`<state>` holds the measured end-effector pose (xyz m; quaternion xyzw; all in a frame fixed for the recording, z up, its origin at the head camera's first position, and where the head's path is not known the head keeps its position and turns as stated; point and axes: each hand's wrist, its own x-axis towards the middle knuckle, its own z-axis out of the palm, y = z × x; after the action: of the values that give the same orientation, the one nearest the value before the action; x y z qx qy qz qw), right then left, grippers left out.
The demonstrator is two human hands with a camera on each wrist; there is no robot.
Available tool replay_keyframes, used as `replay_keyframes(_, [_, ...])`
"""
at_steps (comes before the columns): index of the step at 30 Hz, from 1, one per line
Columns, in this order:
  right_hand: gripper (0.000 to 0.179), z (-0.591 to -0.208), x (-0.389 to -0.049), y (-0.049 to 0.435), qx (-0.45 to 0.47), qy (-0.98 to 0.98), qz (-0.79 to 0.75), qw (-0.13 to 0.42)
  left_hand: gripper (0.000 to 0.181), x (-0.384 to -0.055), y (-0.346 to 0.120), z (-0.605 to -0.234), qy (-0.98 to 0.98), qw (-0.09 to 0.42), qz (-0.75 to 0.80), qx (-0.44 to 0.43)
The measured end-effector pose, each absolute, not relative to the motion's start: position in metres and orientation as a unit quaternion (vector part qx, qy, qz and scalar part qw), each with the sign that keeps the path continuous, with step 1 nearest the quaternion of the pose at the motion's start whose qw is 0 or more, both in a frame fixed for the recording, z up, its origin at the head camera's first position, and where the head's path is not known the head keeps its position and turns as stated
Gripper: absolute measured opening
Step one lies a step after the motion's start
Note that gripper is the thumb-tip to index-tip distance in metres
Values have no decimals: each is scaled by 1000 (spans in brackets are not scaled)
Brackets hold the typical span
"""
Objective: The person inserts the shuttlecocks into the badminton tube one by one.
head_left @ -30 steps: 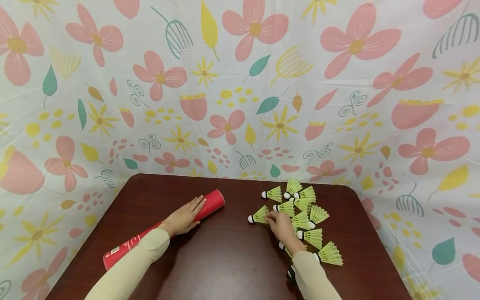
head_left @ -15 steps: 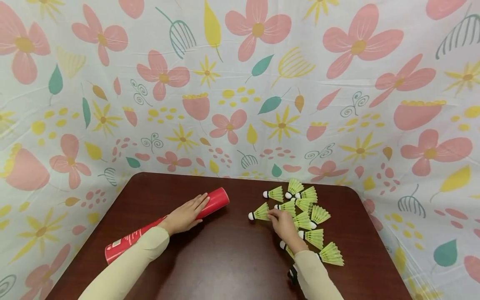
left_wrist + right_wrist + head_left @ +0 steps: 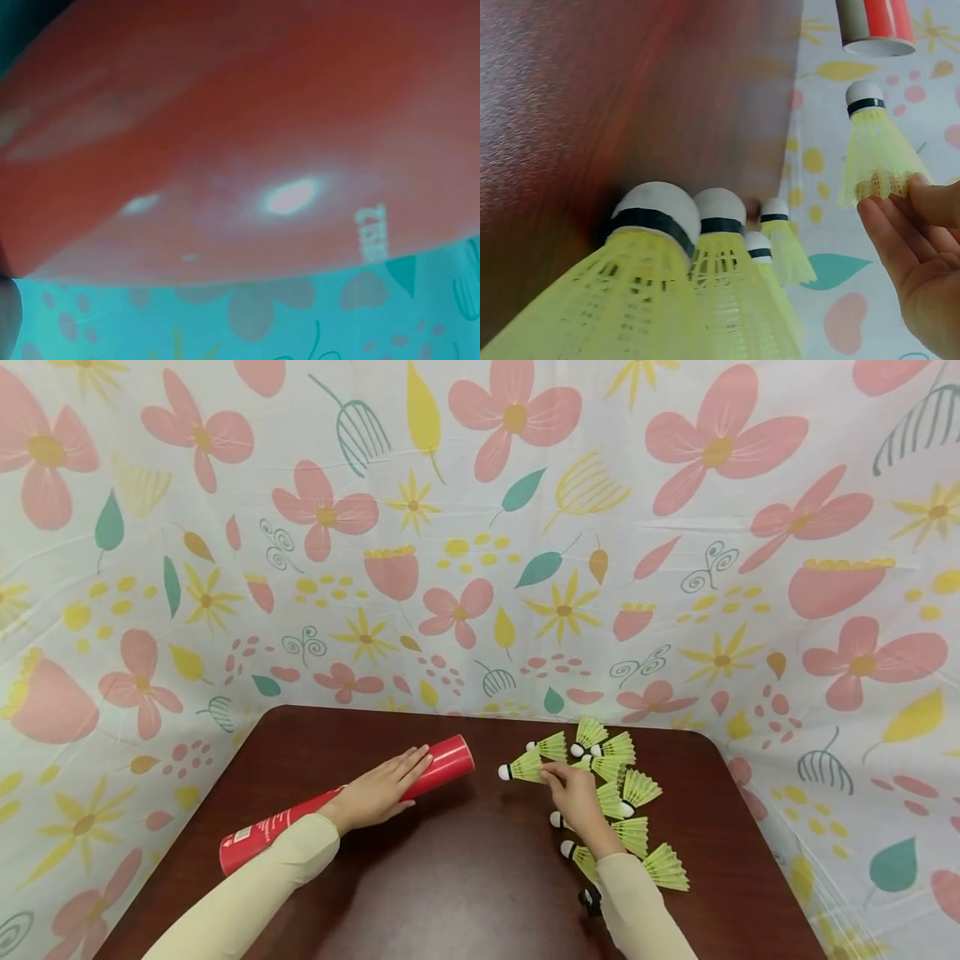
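My left hand [image 3: 378, 789] grips a red cylindrical shuttlecock tube [image 3: 444, 768] from above, fingers laid over its side. The tube slants across the left part of the table, one end towards the middle right. In the left wrist view the tube's glossy red side [image 3: 247, 165] fills most of the picture. My right hand [image 3: 581, 802] pinches a yellow shuttlecock [image 3: 527, 768] by the skirt edge between thumb and fingers. Its white cork points left towards the tube's end. The right wrist view shows this shuttlecock [image 3: 877, 142] with the tube's round end [image 3: 877, 46] beyond its cork.
Several yellow shuttlecocks lie in a loose group on the right of the dark brown table [image 3: 442, 877], such as a shuttlecock [image 3: 663, 867] near the right forearm. A small black object [image 3: 590, 902] shows beside the right sleeve. A flowered cloth [image 3: 457, 543] hangs behind the table.
The right hand has raised the pinched shuttlecock slightly away from its earlier spot. The left hand has brought the tube to the right, its end now nearer the cork.
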<state>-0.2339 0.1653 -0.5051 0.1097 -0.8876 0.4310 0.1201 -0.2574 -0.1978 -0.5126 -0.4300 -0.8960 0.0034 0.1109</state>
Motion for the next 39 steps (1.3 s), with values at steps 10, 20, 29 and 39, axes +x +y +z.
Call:
replay_keyframes(10, [16,-497,-231,158,107,-864,463,167,90,-249,-186,-502,-882,129,14,-452])
replay_keyframes(20, [14,-493,-229,144,133,-842,482,203,93,-241,-175,-493,-873,139,-1,-467])
replay_keyframes(29, [11,-500,-227,132,166,-818,506,217,95,-235,-170,-493,-869,152,13,-470])
replay_keyframes(39, [10,-505,-227,124,193,-814,499,225,98,-235,-163,-493,-870,146,11,-471])
